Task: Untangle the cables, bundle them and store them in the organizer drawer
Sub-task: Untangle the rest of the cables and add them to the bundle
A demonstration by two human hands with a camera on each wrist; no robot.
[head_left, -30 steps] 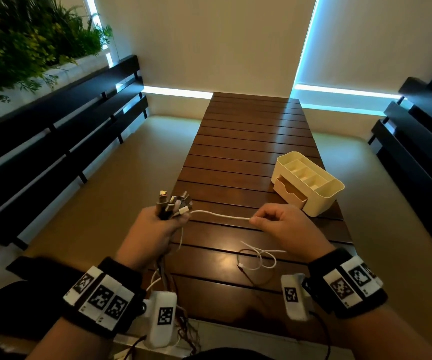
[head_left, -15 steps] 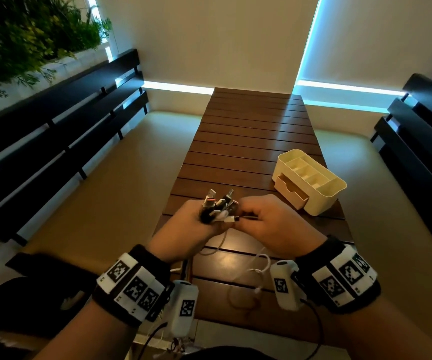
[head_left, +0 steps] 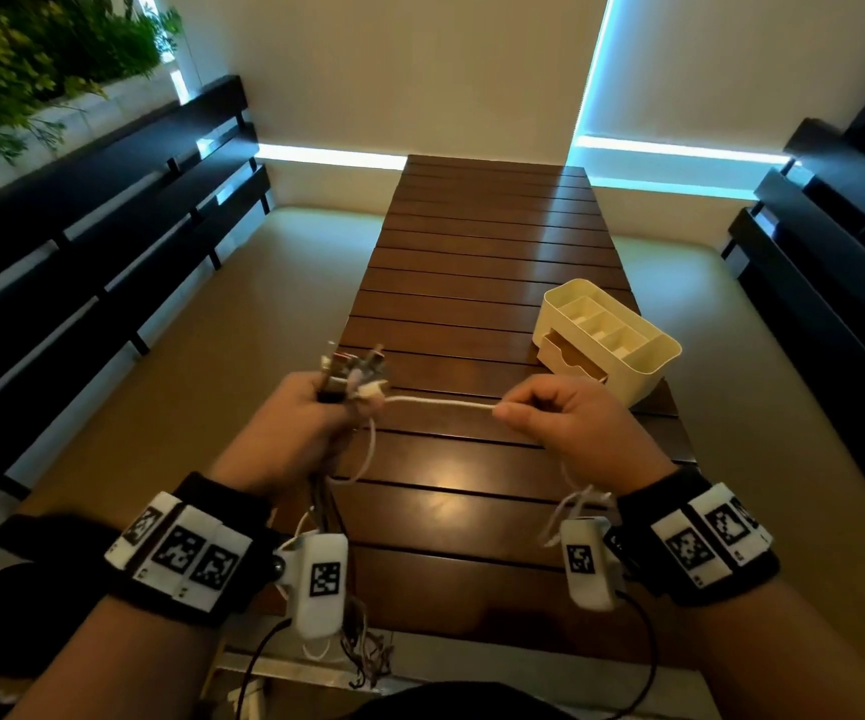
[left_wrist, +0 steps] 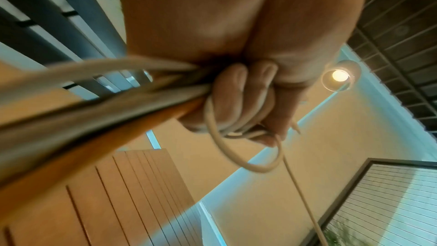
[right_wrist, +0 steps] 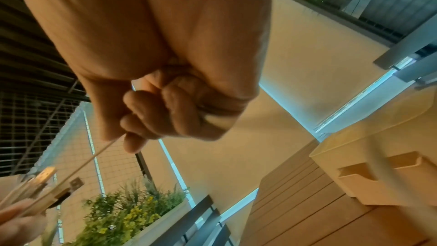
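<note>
My left hand (head_left: 316, 413) grips a bundle of cables (head_left: 352, 374) with the plug ends sticking up above the fist. In the left wrist view the fingers (left_wrist: 238, 100) curl round the bundle (left_wrist: 118, 93), and a white loop hangs below them. A white cable (head_left: 441, 403) runs taut from that bundle to my right hand (head_left: 550, 418), which pinches it between thumb and forefinger (right_wrist: 132, 134); its loose tail hangs under the right wrist. The cream organizer (head_left: 609, 337) stands on the table's right side, its small drawer (head_left: 573, 358) pulled partly open toward me.
The slatted wooden table (head_left: 472, 283) stretches away from me between dark benches (head_left: 108, 226) on both sides. A planter with green foliage (head_left: 30, 59) sits at the upper left. Loose cable ends dangle below the table's near edge.
My hands were together at the bundle half a second ago; the right hand has drawn away to the right, stretching the white cable taut between them.
</note>
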